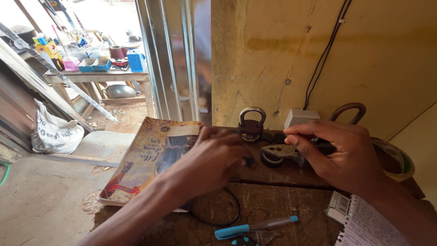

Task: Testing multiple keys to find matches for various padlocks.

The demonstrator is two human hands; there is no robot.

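My left hand (pixel 213 159) rests on the wooden bench (pixel 273 200), fingers pinched around a small dark part (pixel 249 161). My right hand (pixel 339 152) holds a grey metal lock piece (pixel 278 151) between thumb and fingers, just right of the left hand. A dark padlock (pixel 251 125) with a shiny shackle stands upright behind both hands. A second large rusty shackle (pixel 348 110) rises behind my right hand.
A worn magazine (pixel 152 157) lies at the bench's left edge. A blue pen (pixel 255 226), a black wire loop (pixel 223 214), a spiral notebook (pixel 371 225) and a tape roll (pixel 398 159) sit nearby. A white box (pixel 300 117) leans on the yellow wall. Outside stands a cluttered table (pixel 98 75).
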